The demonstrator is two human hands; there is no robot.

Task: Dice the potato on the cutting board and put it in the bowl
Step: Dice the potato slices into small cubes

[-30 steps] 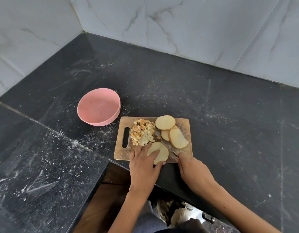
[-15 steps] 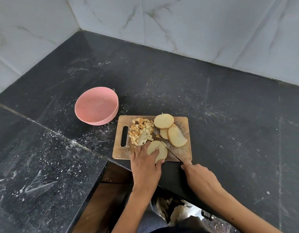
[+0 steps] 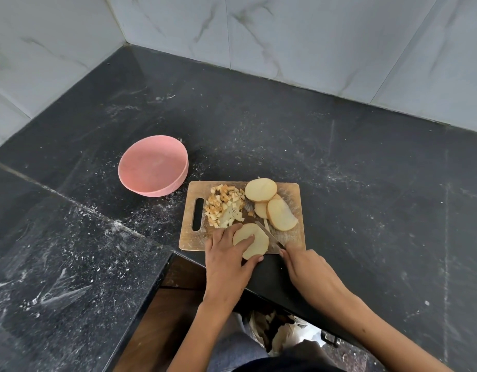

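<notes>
Two hands are working at the near edge of the cutting board (image 3: pixel 295 238). Left hand (image 3: pixel 226 261) is pressing down on a potato slice (image 3: pixel 255 244), fingers (image 3: pixel 246 241) lying across its top and thumb curling against its near rim, so this grip is closing on the slice. Right hand (image 3: pixel 307 267) is wrapping around the handle of a knife (image 3: pixel 269 234); the handle itself is hiding inside the fist. Blade is pointing away and to the left, its edge running just beside the right side of the held slice. One thin strip of potato (image 3: pixel 267 225) is lying beside the blade tip.

Three more potato slices (image 3: pixel 281 214) are lying overlapped on the far right part of the board, apart from the held slice. Diced potato (image 3: pixel 225 205) is sitting in a loose pile on the far left part, next to the board's handle slot. Some cubes are looking browner than others.

Board is resting on the dark stone bench (image 3: pixel 339 170), near its front edge. Pink bowl (image 3: pixel 154 165) is standing on the bench just beyond the board's far left corner, not touching it; no potato is showing inside it. White dust is speckling the bench surface. Grey marbled tiles (image 3: pixel 299 33) are lining the wall behind.
</notes>
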